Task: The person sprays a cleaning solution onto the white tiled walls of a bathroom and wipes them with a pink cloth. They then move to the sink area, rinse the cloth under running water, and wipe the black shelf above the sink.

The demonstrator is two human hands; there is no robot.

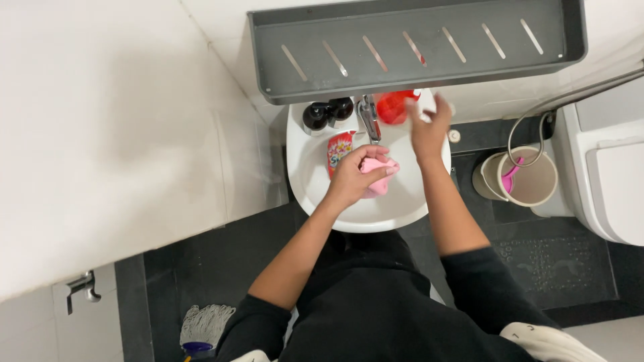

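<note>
Looking down through the head camera, I see the left hand (350, 179) curled over a pink cloth (380, 175), fingers bent and closed around it, pressing it into the bowl of the white round sink (402, 211). The cloth sits just below the chrome tap (369, 118) and right beside a red and white packet (339, 150) that lies against the sink's left inner wall. The right hand (427, 131) is raised over the back edge of the sink, fingers loosely spread and blurred; it is touching or just beside a red bottle (391, 106) next to the tap, and I cannot tell whether it has a grip on it. Two dark round bottles (327, 114) stand on the rim left of the tap. A grey slotted shelf (416, 47) hangs on the wall above. On the dark floor to the right stands a beige bucket (523, 179) with something pink inside, near the white toilet (614, 181). A mop head (204, 325) lies at the lower left.
</note>
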